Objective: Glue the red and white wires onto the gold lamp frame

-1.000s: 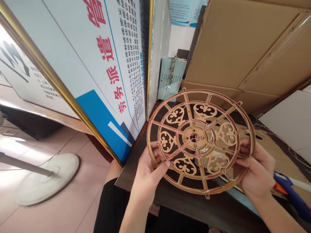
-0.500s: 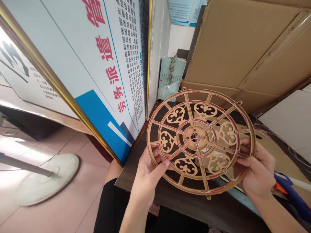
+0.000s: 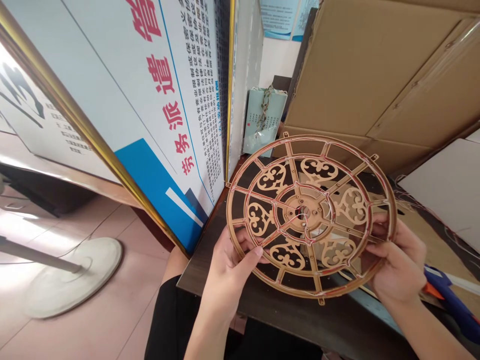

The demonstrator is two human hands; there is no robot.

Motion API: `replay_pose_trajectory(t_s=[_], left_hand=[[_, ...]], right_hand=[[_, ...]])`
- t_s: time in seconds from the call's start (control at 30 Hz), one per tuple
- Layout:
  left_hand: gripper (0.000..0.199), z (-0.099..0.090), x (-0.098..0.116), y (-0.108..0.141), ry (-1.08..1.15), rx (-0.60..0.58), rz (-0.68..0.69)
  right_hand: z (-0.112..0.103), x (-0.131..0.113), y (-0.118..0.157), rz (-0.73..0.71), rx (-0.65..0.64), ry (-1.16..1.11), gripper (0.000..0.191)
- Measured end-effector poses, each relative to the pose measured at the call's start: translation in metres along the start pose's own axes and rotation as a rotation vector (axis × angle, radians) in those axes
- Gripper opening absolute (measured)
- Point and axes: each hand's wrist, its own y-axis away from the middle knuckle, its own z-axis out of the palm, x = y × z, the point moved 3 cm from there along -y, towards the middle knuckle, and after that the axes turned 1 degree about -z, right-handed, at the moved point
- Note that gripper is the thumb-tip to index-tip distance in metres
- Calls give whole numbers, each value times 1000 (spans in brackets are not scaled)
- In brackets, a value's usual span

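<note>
Head view, round openwork frame (image 3: pixel 304 212), tan, seemingly red-wired

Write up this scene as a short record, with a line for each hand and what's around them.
Left hand: holding the lower left rim of the frame
Right hand: holding the right rim of the frame
Held thing: round openwork wooden frame with scrollwork panels and thin red wires running along it
Nearby: blue and orange hot glue gun to the right; dark tabletop below the frame
Behind: cardboard sheets; notice board with red characters
</note>
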Motion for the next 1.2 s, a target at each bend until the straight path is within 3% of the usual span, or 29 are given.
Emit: replay_pose_trajectory(t_s=[0.47,0.73,1.2], left_hand=[[51,1,0,0,55,-12,10],[50,8,7,3,61,92,-14],[48,7,5,3,11,134,-17]], right_hand=[[0,1,3,20,-6,2,27],[0,3,4,36,-21,-2,28],[1,-1,3,-3,-59,10,27]])
